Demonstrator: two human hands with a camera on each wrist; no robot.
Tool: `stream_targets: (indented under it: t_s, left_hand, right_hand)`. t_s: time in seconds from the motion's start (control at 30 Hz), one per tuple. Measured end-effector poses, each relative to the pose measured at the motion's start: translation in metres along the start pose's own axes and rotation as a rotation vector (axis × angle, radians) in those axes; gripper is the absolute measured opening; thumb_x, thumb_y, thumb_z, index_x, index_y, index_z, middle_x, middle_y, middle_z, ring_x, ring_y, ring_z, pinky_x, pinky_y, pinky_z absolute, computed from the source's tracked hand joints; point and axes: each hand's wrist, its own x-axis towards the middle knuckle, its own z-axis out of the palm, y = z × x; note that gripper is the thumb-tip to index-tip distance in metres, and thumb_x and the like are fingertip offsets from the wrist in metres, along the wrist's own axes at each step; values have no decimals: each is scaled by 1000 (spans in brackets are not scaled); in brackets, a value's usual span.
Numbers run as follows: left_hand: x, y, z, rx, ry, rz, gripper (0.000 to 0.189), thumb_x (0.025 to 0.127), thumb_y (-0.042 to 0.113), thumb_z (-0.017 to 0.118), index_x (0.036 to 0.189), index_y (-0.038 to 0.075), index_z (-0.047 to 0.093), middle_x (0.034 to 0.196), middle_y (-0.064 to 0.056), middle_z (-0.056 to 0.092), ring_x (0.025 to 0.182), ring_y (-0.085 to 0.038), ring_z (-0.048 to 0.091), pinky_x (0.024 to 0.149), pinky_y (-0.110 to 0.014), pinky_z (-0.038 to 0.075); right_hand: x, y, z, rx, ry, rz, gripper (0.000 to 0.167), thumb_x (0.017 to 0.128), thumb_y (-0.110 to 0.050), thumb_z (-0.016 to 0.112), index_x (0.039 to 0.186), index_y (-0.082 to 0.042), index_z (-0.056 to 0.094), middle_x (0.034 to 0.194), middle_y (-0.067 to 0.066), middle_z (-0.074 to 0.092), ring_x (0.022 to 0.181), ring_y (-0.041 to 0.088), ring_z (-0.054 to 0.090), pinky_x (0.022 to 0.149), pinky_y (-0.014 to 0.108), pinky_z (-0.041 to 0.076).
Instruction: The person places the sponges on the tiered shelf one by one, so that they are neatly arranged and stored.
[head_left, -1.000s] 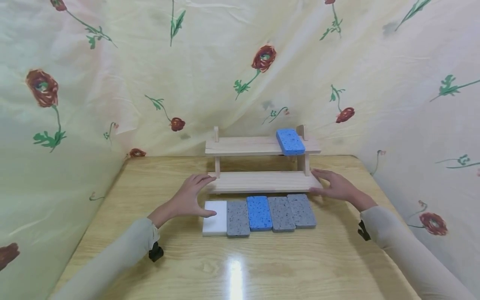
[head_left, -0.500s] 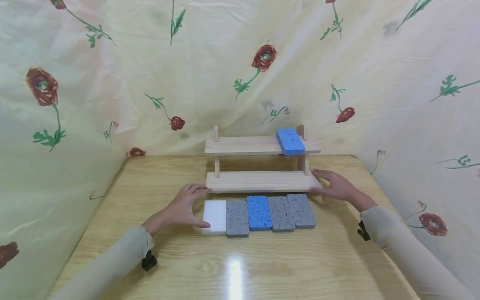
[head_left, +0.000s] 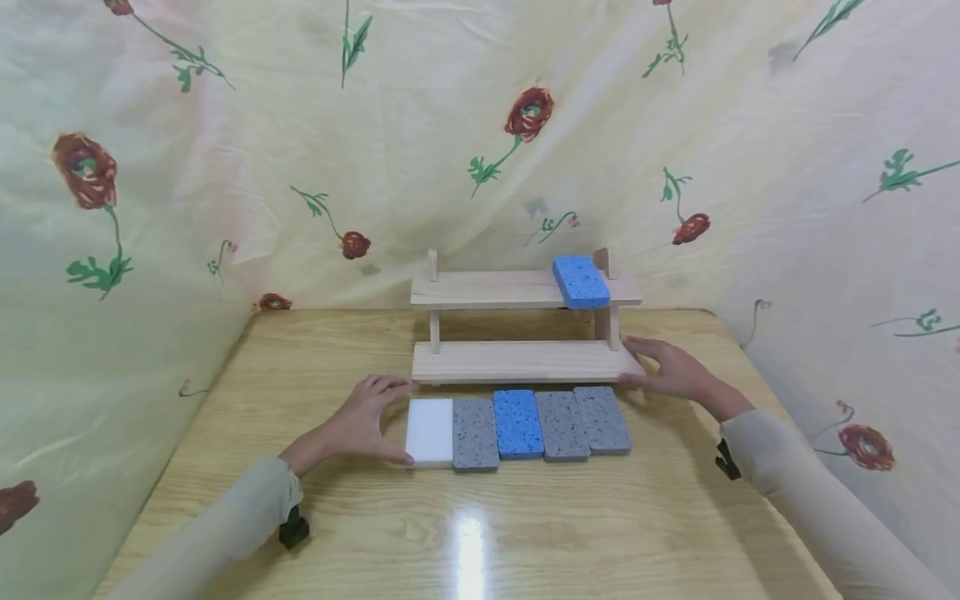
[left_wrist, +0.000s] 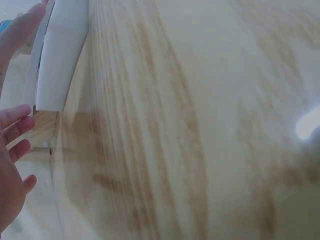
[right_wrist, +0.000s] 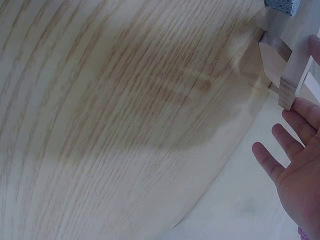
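Note:
A two-tier wooden shelf (head_left: pixel 517 360) stands toward the back of the table. My right hand (head_left: pixel 671 371) holds the right end of its lower board, thumb at the front corner and fingertips at the back; in the right wrist view the index fingertip meets the board's edge and the other fingers spread free. My left hand (head_left: pixel 363 421) is open beside a white sponge (head_left: pixel 430 433), thumb by its front left corner and fingers near its back left corner. The white sponge lies flat at the left end of a row of sponges in front of the shelf.
Right of the white sponge lie a grey speckled sponge (head_left: pixel 476 435), a blue one (head_left: pixel 517 425) and two more grey sponges. Another blue sponge (head_left: pixel 581 282) rests tilted on the upper board's right side. Flowered cloth (head_left: pixel 420 150) hangs behind and beside the wooden table (head_left: pixel 570 533).
My left hand has moved away from the shelf's left end, down and left to the white sponge's left edge. The right hand stays at the shelf's right end; the sponges have not moved.

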Motion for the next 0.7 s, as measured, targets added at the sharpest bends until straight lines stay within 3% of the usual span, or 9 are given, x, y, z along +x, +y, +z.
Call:
stream_targets:
  t_s: [0.33, 0.7]
  left_hand:
    - [-6, -2, -1, -16, -27, -23, 118, 57, 65, 90, 153, 11, 47, 149, -15, 51, 138, -38, 40, 115, -65, 31]
    - [-6, -7, 2, 32, -42, -3, 118, 57, 67, 89, 152, 9, 47, 147, -15, 52, 135, -38, 42, 113, -64, 33]
  right_hand:
    - [1, -2, -2, -12, 16, -22, 82, 92, -46, 71, 150, 5, 44, 153, 29, 44, 141, 53, 39, 113, 67, 33]
    - [0, -1, -1, -11, 18, -21, 81, 92, -45, 72, 151, 4, 44, 153, 29, 45, 141, 53, 40, 113, 67, 34]
